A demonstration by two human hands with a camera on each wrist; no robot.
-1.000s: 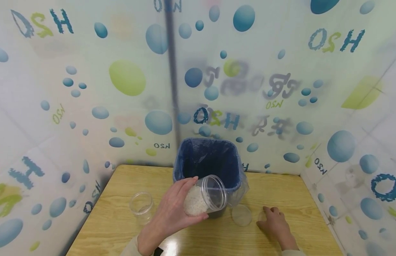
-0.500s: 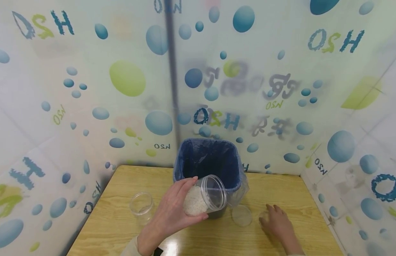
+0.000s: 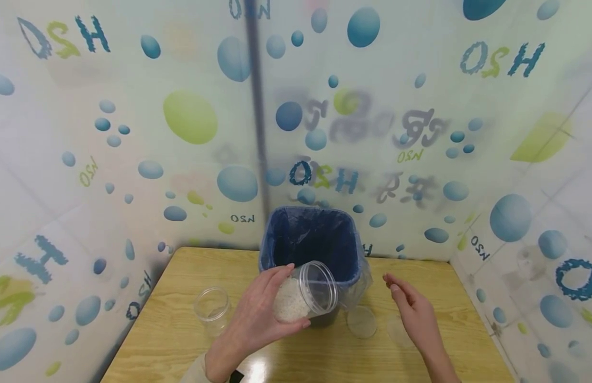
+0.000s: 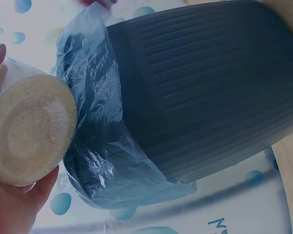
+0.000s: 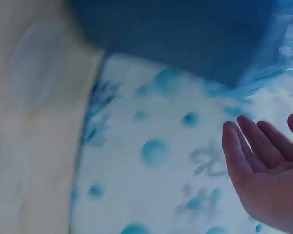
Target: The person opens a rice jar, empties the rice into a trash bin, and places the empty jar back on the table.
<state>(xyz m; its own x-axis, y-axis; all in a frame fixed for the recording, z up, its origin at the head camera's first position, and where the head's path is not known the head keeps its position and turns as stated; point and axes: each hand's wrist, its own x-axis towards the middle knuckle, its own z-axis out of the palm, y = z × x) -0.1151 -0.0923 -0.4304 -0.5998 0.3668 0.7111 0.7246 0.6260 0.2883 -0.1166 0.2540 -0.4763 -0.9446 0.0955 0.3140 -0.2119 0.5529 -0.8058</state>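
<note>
My left hand [image 3: 259, 306] grips a clear plastic jar [image 3: 305, 292] partly filled with white grains that look like rice. Tilted, with its open mouth toward the right, the jar is held at the near rim of a dark bin [image 3: 315, 234] lined with a blue bag. In the left wrist view the jar's round base [image 4: 33, 129] faces the camera. My right hand [image 3: 417, 316] is raised over the table to the right of the bin, its fingers loosely bent with nothing in them. Below it lies a clear round lid [image 3: 397, 331], partly covered by the hand.
Another clear lid [image 3: 361, 322] lies on the wooden table [image 3: 205, 266] by the bin's base. To the left stands a second clear jar [image 3: 211, 306], partly behind my left wrist. Patterned sheeting [image 3: 190, 117] surrounds the table at the back and sides.
My right hand has come off the right-hand lid, risen and turned, leaving the lid on the table. The left hand and tilted jar stay almost in place.
</note>
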